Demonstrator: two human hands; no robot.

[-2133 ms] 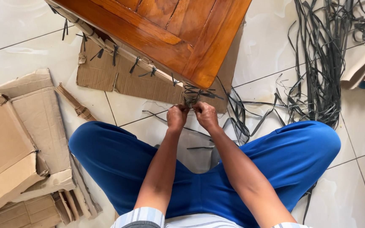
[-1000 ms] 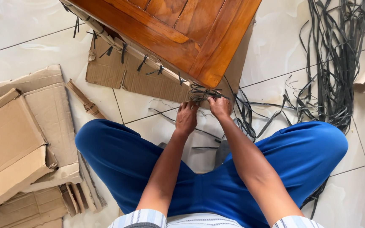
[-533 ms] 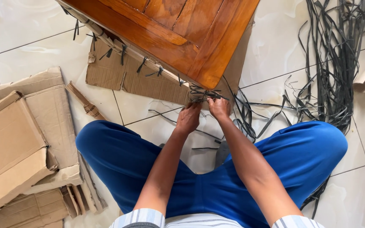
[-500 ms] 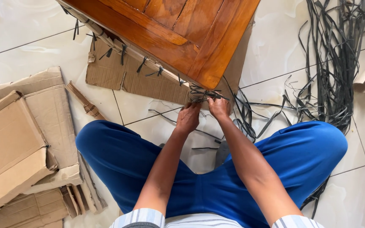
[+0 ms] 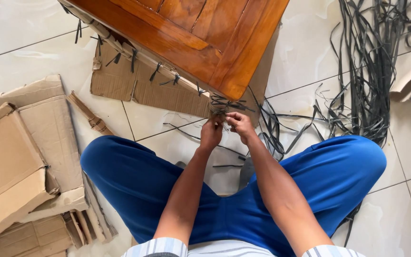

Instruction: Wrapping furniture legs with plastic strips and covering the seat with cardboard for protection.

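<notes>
Pinching a knot of dark plastic strap (image 5: 224, 103) at the cardboard-wrapped corner of a wooden panel (image 5: 200, 38), the left hand (image 5: 211, 133) and right hand (image 5: 240, 124) meet, fingers curled tight. Loose strapping (image 5: 362, 85) lies on the tiled floor (image 5: 24, 52) to the right; flattened cardboard (image 5: 20, 157) lies left.

Bright, even daylight; sharp, glossy floor glare.
</notes>
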